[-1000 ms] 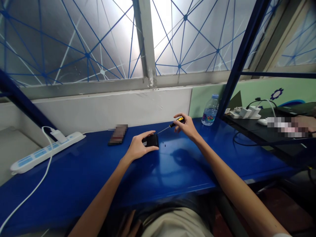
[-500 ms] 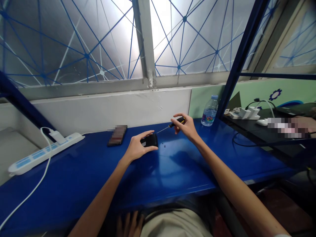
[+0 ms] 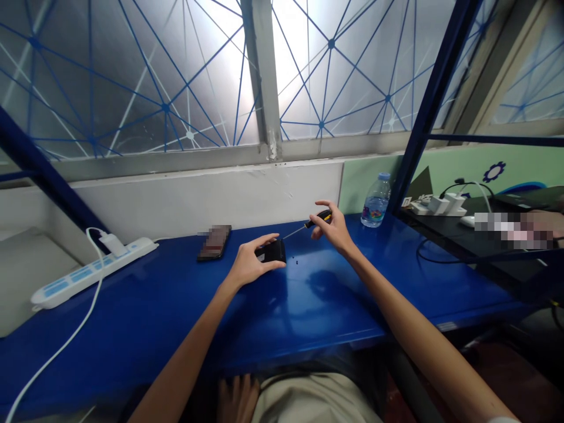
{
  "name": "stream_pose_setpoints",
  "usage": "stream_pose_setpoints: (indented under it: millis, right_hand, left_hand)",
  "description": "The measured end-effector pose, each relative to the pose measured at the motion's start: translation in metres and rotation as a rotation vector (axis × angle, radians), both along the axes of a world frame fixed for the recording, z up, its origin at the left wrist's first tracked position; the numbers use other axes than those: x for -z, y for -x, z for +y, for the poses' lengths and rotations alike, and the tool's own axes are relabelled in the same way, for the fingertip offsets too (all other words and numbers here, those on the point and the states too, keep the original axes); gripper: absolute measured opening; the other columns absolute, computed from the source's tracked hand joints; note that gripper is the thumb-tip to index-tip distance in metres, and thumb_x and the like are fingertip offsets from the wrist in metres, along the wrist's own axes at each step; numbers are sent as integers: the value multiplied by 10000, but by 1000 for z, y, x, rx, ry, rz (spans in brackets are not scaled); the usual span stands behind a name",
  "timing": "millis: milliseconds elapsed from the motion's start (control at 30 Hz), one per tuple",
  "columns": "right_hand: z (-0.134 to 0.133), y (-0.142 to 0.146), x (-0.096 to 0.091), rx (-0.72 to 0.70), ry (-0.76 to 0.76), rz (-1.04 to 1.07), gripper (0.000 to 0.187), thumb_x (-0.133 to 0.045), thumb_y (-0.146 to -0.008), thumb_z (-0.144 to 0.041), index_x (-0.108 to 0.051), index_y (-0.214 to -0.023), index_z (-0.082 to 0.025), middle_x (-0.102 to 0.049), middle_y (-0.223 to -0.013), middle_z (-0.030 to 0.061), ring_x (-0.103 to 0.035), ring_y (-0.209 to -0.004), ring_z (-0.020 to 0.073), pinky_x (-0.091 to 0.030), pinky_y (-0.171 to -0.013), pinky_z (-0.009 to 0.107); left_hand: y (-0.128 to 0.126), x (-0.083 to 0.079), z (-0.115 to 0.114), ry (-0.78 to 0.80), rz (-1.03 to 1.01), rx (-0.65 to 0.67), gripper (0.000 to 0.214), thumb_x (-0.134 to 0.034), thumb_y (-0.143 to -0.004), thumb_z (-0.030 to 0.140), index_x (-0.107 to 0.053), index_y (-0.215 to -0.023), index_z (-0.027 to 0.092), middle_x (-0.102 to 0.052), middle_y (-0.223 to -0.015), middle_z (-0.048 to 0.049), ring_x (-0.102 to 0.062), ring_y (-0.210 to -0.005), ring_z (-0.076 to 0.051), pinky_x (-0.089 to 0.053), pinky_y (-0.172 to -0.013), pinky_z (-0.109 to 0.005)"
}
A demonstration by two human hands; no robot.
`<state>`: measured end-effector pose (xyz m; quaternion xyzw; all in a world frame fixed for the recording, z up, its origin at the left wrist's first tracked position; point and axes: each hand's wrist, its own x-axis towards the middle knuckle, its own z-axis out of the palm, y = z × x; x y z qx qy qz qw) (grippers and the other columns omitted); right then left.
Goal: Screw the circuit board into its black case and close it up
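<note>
My left hand [image 3: 251, 258] grips a small black box-shaped device [image 3: 274, 251] between thumb and fingers, just above or on the blue table; which of the two I cannot tell. In my right hand [image 3: 337, 228] is a screwdriver [image 3: 319, 219] with a black and yellow handle, held by thumb and fingers with the index finger raised. Its thin metal shaft slants down left, and the tip meets the far right corner of the device. Several tiny dark screws [image 3: 296, 262] lie on the table just right of the device.
On the blue table [image 3: 176, 329], a phone [image 3: 214, 244] lies left of my hands. Farther left is a white power strip [image 3: 83, 276] with a charger and cable. A water bottle [image 3: 376, 201] stands at the back right. A co-worker's hand [image 3: 546, 226] is at the far right.
The view has shifted slightly, so everything sits a little farther right. My right index finger is lifted a bit more off the screwdriver handle. Both grips stay the same.
</note>
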<state>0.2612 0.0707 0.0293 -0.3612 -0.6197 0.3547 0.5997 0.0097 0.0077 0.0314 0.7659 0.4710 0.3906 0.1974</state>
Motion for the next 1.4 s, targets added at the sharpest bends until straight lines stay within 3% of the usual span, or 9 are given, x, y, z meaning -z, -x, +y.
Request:
stream_pose_setpoints:
  millis: [233,400,600,700,833,1067,1167,1300,1400]
  right_hand:
    - [3,-2,1,-19,-7,-31,541,-702,-799,-434,-488,-1224,-176,-606,-488,-60,-631,-413,183,-510,-450,263]
    - [1,-1,0,-19,0,-37,547,-694,-782,-425,-491,-1221,-169,-595,-492,-67,-634,-417,182,-514,-453,265]
    - [-5,2,-8,-91,45,71,582,-706,-725,-396,-458,-1217,-208,-662,-805,-21,-648,-445,144,-515,-426,256]
    - [-5,2,-8,-126,76,86,598,-720,-716,-407,-450,-1216,-221,-659,-854,-11,-666,-478,150,-523,-423,257]
    - [-1,1,-4,-73,38,61,608,-754,-717,-475,-485,-1190,-204,-645,-705,-42,-655,-452,162,-529,-434,262]
    - [-2,5,0,136,-45,-23,472,-735,-759,-577,-609,-1004,-193,-572,-490,-60,-537,-340,129,-411,-363,225]
    - [-2,6,0,70,10,3,507,-698,-785,-567,-551,-1098,-196,-580,-492,-67,-571,-370,149,-462,-394,242]
    - [-1,5,-2,-64,76,65,588,-744,-721,-485,-475,-1162,-203,-644,-608,-51,-638,-442,176,-509,-415,266]
    - [-2,4,-1,-28,68,51,603,-756,-720,-467,-474,-1183,-204,-627,-568,-66,-629,-415,176,-510,-419,265]
  left_hand:
    - [0,1,0,3,6,-5,667,-883,-640,395,-686,-1260,248,-735,-1208,-73,-675,-1143,-288,-531,-1024,-423]
    - [-1,1,-3,3,6,-9,666,-878,-644,398,-681,-1263,252,-731,-1213,-74,-666,-1160,-290,-526,-1034,-428]
    - [0,-2,-5,1,11,-22,663,-880,-642,391,-683,-1258,241,-735,-1203,-81,-672,-1150,-296,-531,-1027,-428]
    - [1,0,-4,-3,14,-16,678,-881,-642,399,-677,-1269,243,-733,-1208,-81,-674,-1149,-294,-532,-1027,-430]
    - [1,2,-3,-3,15,-2,686,-879,-648,407,-669,-1282,250,-728,-1223,-82,-669,-1159,-295,-533,-1028,-436]
    - [0,2,-5,-5,24,2,670,-872,-657,408,-671,-1278,258,-728,-1226,-78,-673,-1148,-294,-539,-1021,-447]
    - [0,0,-5,-8,13,-3,653,-868,-659,404,-678,-1266,255,-729,-1223,-81,-671,-1153,-296,-536,-1024,-445]
    - [1,-1,-5,-5,-3,-11,651,-871,-651,389,-683,-1259,251,-732,-1213,-81,-671,-1154,-299,-537,-1024,-440]
    - [1,0,-5,-1,-9,-13,663,-878,-642,382,-682,-1262,253,-732,-1213,-77,-670,-1153,-297,-534,-1030,-441]
